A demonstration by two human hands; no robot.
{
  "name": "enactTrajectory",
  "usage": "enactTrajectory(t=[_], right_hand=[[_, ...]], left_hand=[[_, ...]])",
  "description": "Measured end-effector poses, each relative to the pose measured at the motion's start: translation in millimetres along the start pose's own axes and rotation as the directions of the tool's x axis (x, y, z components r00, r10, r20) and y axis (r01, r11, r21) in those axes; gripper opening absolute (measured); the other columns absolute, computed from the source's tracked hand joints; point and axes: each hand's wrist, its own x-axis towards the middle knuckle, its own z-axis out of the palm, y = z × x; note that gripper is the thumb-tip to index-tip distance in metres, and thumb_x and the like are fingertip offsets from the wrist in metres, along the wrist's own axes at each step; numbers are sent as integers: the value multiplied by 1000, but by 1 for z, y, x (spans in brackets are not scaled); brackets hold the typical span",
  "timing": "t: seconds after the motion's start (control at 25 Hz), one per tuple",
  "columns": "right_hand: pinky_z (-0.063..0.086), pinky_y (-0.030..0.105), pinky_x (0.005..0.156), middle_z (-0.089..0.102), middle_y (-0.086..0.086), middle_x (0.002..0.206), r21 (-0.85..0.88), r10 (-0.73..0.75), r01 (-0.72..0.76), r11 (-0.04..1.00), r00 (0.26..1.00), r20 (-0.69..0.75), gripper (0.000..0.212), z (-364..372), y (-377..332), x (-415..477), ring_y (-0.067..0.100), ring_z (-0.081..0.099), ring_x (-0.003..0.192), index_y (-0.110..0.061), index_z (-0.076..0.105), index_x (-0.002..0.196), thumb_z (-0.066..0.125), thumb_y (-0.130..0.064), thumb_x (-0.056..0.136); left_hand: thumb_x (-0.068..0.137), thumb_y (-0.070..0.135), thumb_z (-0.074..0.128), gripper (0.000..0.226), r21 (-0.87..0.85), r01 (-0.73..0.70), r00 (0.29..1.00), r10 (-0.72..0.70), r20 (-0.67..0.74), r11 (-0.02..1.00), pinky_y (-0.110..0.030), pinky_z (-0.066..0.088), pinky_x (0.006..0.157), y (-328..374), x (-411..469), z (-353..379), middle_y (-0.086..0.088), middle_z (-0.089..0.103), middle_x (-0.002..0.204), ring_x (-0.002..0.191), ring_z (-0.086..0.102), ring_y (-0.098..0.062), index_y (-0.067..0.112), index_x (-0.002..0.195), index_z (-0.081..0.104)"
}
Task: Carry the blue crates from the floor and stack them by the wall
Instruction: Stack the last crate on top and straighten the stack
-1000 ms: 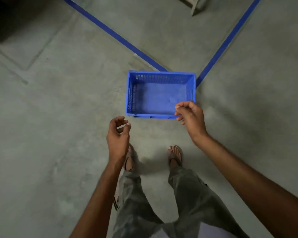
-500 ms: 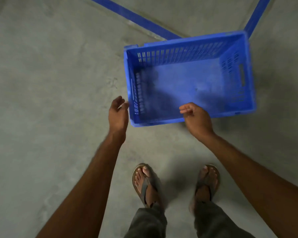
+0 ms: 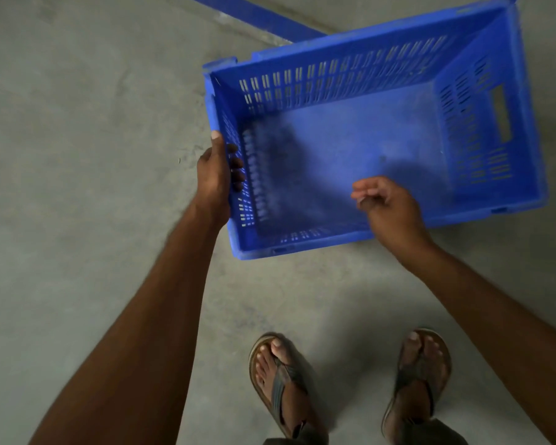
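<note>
The blue crate (image 3: pixel 334 78) on the floor (image 3: pixel 77 155) is cut off at its far corner. My left hand (image 3: pixel 214 175) grips its left wall; my right hand (image 3: pixel 389 207), blurred, hovers loosely curled over the near rim, empty.

crate (image 3: pixel 360 133) on floor (image 3: pixel 77 162) before feet (image 3: pixel 280 377)

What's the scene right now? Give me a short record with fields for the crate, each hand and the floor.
crate: blue, slotted walls, empty, open side up
left hand: grips the crate's left wall, fingers inside
right hand: over the near wall, loosely curled, holds nothing, blurred
floor: grey concrete, blue line behind the crate
feet: in sandals, just short of the crate
</note>
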Motion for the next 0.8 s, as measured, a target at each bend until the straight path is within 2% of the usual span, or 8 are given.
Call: enactTrajectory(t=[0.08,0.16,0.24,0.32,0.48,0.6,0.72,0.8], right_hand=[[54,37,94,72,-5,94,136,20,-4,991,993,-119,22,-16,-2,22,15,68,92,-30,66,87,62,-9,82],[53,34,94,71,-1,98,48,-13,26,998,967,-253,26,-41,-1,43,13,66,93,-26,67,94,60,-5,82],[50,29,93,72,2,106,-89,-56,26,996,931,-361,28,-67,3,61,16,66,97,-16,69,104,58,-6,80],[45,24,89,69,7,111,-215,-96,8,976,911,-401,33,-88,7,72,19,63,99,-14,69,109,56,-9,78],[33,34,104,59,15,124,-415,-174,-42,909,866,-468,45,-111,12,86,33,52,119,-14,64,118,52,-21,76],[29,36,108,53,11,138,-407,-125,-136,903,824,-553,53,-124,9,93,33,45,129,-14,56,132,57,-29,81],[34,38,109,52,5,145,-240,100,-291,926,804,-586,61,-148,15,116,25,45,134,-18,49,143,54,-48,91],[46,39,101,65,8,124,21,285,-310,950,840,-463,54,-169,18,135,25,62,110,-12,62,123,49,-54,91]], left_hand=[[101,66,34,59,124,-36,994,49,-101,992,-35,49,55,-3,4,5,-3,53,66,50,53,-22,14,92,60],[96,73,29,69,254,-53,973,107,-203,966,-45,53,81,-5,2,11,-6,65,81,81,66,-35,14,94,64],[103,64,25,67,401,-36,939,168,-300,916,-39,44,88,-3,-10,22,-13,70,106,108,62,-38,9,107,65],[106,59,23,65,468,-22,919,202,-339,884,-39,41,85,0,-19,30,-18,69,117,113,59,-40,7,113,62],[106,58,23,65,537,-50,884,287,-369,842,-42,42,85,0,-21,27,-23,68,117,112,59,-43,5,112,60],[107,56,26,65,559,-78,870,331,-366,825,-44,43,89,-3,-10,16,-28,66,118,113,59,-44,2,111,63],[100,69,33,69,407,-88,917,233,-323,909,-43,50,79,-10,8,6,-19,72,91,91,68,-37,11,91,68],[97,71,40,62,171,-77,964,117,-239,982,-29,49,47,-11,12,6,0,59,54,48,60,-21,17,73,57]])
